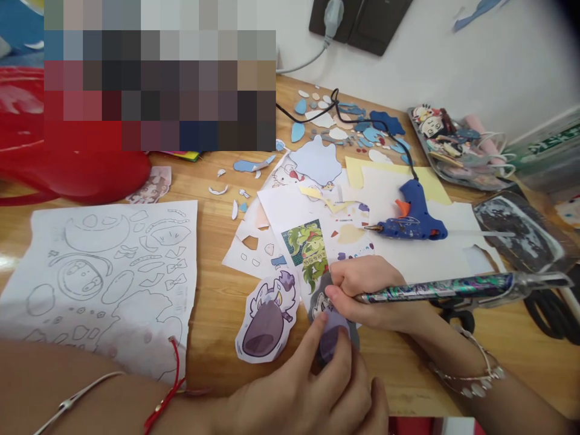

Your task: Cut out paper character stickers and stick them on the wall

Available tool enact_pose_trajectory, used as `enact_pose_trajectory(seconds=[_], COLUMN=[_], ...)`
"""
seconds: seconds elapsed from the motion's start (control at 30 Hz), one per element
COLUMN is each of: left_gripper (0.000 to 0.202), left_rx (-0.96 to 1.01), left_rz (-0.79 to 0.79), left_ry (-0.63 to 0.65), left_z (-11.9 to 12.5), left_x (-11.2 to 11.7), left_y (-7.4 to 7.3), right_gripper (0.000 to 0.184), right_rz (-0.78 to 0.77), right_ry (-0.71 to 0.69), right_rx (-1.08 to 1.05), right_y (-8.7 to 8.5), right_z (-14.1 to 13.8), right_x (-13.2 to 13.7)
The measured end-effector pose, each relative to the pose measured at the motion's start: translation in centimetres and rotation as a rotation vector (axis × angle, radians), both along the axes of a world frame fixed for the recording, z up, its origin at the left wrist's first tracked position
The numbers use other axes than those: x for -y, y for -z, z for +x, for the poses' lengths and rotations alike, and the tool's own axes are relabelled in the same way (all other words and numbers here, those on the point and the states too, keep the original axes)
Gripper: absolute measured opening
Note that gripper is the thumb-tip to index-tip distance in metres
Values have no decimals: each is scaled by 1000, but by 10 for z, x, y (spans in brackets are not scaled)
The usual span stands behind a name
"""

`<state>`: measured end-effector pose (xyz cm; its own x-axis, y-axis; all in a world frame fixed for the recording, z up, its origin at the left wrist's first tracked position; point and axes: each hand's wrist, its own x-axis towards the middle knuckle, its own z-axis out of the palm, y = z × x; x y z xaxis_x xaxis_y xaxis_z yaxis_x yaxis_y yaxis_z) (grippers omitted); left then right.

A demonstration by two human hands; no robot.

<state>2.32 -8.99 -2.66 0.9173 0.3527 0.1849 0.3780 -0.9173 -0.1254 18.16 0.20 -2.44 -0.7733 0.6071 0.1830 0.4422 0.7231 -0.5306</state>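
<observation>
My right hand is closed around a long patterned pen-like tool, its tip down on a small grey and purple paper cut-out at the table's front. My left hand rests on the lower part of that cut-out, with the forefinger and thumb pressing it flat. Just to the left lies a larger cartoon cut-out with a purple oval belly. A green character print lies just above my hands.
A blue hot glue gun lies on white and yellow sheets, its black cord running back. A sheet of pencil-drawn shapes lies left. Blue foam scraps, a tray of stickers, black scissors and a red bag surround the wooden table.
</observation>
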Motion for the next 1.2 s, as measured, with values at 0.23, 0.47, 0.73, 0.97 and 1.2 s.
enact_pose_trajectory(seconds=[0.23,0.47,0.73,0.97,1.2], left_gripper=[33,34,33,33,36], left_rx=[136,114,136,143,61], left_rz=[83,31,-6,-5,7], left_ry=[53,8,-38,-63,-7], left_z=[0,2,5,6,1], left_x=[-5,0,5,6,1], left_y=[11,11,13,13,5], right_gripper=[37,36,36,37,37], right_rz=[48,38,-3,-9,13], right_ry=[0,21,8,1,-8], right_rx=[-12,-42,-62,-82,-40], right_y=[2,0,-2,-2,3], right_z=[0,-3,-4,-4,-2], right_x=[1,1,1,2,3])
